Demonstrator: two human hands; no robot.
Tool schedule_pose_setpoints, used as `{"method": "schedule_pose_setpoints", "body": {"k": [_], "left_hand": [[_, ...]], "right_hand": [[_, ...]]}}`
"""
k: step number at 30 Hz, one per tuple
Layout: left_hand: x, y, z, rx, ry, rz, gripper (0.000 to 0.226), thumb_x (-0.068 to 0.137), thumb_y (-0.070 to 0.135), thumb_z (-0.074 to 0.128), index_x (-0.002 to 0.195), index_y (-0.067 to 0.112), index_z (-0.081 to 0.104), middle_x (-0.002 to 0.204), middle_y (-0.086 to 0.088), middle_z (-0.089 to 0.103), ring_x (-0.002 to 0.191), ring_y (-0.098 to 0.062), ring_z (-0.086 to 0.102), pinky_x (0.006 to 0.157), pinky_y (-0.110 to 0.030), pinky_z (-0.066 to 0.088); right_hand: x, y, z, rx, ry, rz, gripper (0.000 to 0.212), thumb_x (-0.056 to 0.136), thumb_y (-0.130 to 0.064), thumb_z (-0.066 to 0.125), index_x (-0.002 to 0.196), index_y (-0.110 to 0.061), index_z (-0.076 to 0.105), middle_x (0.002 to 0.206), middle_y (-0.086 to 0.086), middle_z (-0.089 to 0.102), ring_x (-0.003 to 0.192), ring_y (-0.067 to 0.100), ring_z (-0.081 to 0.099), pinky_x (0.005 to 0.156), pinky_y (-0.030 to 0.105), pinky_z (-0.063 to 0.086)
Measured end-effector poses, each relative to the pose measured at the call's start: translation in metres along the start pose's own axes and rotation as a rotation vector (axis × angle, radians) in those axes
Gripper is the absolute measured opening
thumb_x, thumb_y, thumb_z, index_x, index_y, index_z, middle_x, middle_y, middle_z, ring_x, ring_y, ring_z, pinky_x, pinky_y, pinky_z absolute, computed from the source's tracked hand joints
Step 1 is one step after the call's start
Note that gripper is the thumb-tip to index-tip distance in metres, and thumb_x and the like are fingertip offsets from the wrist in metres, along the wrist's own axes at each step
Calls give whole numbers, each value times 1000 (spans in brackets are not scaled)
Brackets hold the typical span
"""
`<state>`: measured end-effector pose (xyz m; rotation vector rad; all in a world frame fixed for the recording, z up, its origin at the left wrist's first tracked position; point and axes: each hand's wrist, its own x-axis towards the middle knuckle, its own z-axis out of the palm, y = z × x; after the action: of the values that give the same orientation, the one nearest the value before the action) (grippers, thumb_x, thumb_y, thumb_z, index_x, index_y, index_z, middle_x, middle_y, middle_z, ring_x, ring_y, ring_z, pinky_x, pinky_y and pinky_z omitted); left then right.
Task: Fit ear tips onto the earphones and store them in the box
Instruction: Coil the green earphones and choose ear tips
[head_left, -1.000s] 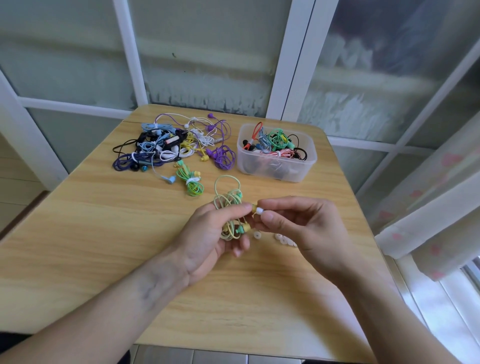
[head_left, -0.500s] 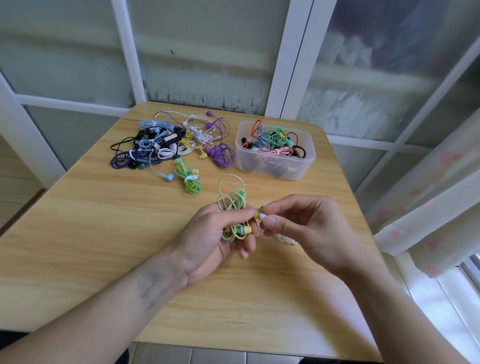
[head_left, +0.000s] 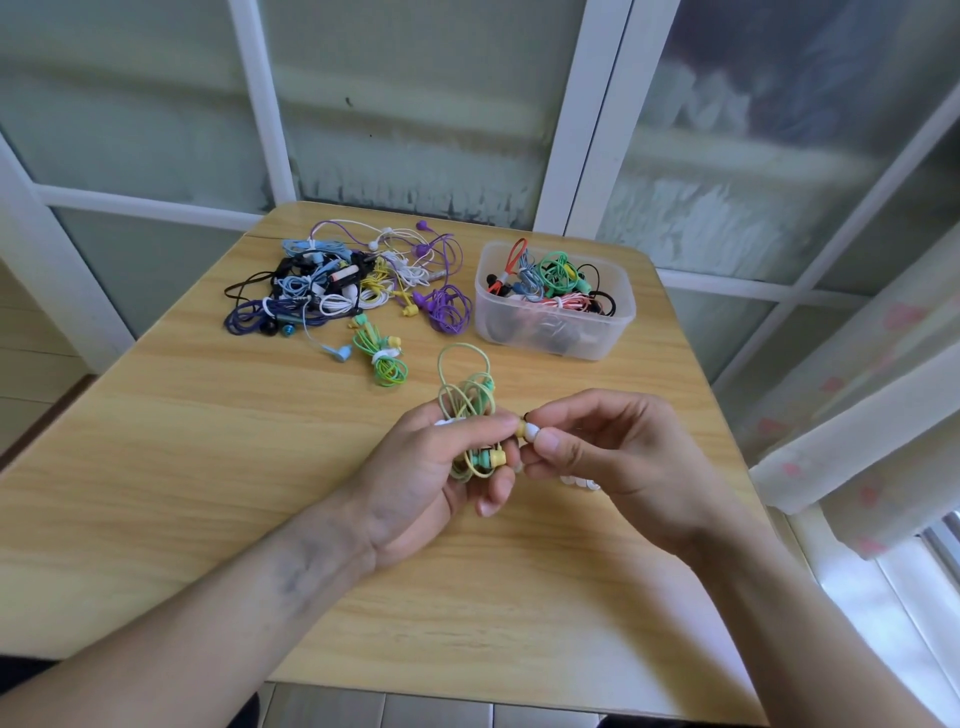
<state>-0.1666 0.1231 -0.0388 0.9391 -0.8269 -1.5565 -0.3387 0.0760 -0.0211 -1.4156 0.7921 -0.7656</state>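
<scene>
Head view: the left hand (head_left: 431, 483) is gripping a coiled yellow-green earphone set (head_left: 470, 410) above the near-centre of the worktop (head_left: 156, 467), with its fingers curled round the bundle so that the loose cable is being kept clear of the working end. Its thumb and forefinger are presenting one yellow earbud (head_left: 519, 428) toward the right. The right hand (head_left: 613, 457) is pinching a white ear tip (head_left: 532, 432) against that earbud; judging by the contact, the tip is being pressed onto the nozzle and is not yet confirmed as seated. The second earbud (head_left: 493, 458) is hanging just below, and it cannot be told whether it carries a tip. Spare white ear tips (head_left: 579, 482) are lying on the worktop just beneath the right hand, within easy reach. The clear plastic box (head_left: 613, 332) is standing at the far right, already holding several coiled sets. An unsorted pile of earphones (head_left: 343, 283) is lying at the far left, with a green set (head_left: 382, 356) lying just near of it.
</scene>
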Motion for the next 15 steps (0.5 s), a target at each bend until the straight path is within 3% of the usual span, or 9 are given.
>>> {"method": "schedule_pose_setpoints", "body": {"k": [15], "left_hand": [[-2, 0, 2, -73, -12, -74, 11, 76, 12, 63, 65, 9, 65, 65, -10, 51, 43, -13, 44, 39, -21, 28]], "right_hand": [[0, 2, 0, -95, 30, -98, 12, 72, -7, 75, 83, -2, 74, 78, 14, 76, 67, 22, 72, 63, 21, 54]]}}
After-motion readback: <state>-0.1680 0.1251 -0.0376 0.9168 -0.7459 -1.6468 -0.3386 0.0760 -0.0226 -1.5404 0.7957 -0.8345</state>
